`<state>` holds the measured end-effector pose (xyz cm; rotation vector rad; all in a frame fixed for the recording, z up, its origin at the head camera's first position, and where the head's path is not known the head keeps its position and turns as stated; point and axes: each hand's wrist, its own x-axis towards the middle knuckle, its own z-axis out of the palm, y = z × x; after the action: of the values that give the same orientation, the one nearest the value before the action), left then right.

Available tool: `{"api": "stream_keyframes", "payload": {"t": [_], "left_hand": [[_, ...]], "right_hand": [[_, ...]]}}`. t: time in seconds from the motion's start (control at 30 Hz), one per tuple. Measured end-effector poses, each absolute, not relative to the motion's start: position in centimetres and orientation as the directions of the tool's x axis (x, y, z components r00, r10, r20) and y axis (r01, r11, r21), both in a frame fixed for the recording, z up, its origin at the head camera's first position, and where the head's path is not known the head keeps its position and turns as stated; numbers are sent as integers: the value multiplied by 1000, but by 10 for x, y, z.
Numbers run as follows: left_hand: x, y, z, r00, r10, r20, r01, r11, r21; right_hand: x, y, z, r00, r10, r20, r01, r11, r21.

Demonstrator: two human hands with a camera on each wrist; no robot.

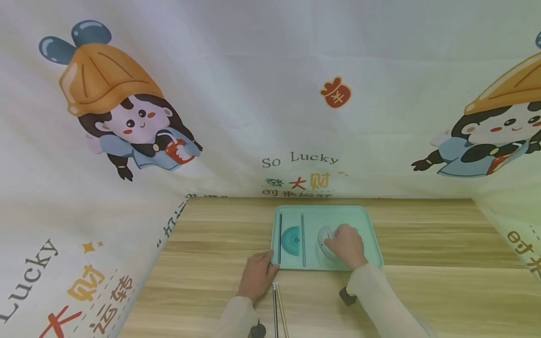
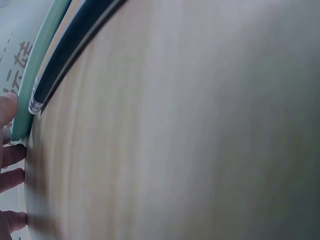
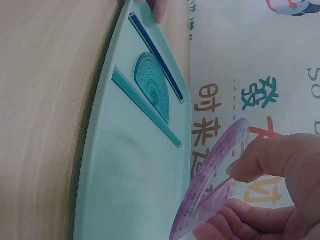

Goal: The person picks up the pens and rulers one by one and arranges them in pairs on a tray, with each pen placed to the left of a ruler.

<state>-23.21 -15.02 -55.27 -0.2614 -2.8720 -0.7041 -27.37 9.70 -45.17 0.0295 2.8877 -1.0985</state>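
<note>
In the head view, my left hand (image 1: 257, 276) holds the front left corner of a mint-green tray (image 1: 376, 234). Its thumb lies over the rim in the left wrist view, other fingers outside the edge. Above the tray's right part, my right hand (image 1: 348, 244) pinches a clear purple-tinted protractor (image 3: 212, 180) between thumb and fingers, tilted on edge. A teal protractor (image 1: 290, 241) lies flat in the tray, between a dark pencil (image 1: 280, 237) on its left and a teal pencil (image 1: 303, 239) on its right.
In front of the tray, a black pencil (image 1: 275, 310) and a natural wood-coloured pencil (image 1: 282, 312) lie on the wood-grain table (image 1: 203, 239), their ends close together near my left hand. A white printed curtain (image 1: 262, 94) stands behind the table and along both sides.
</note>
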Motion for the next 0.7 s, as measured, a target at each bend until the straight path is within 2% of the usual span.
{"api": "stream_keyframes", "payload": {"t": [0.7], "left_hand": [[-234,-151,-549,-977,119,176,189,869,457]], "right_hand": [[-293,78,-451,-997,53,-60,79,780,-621]]}}
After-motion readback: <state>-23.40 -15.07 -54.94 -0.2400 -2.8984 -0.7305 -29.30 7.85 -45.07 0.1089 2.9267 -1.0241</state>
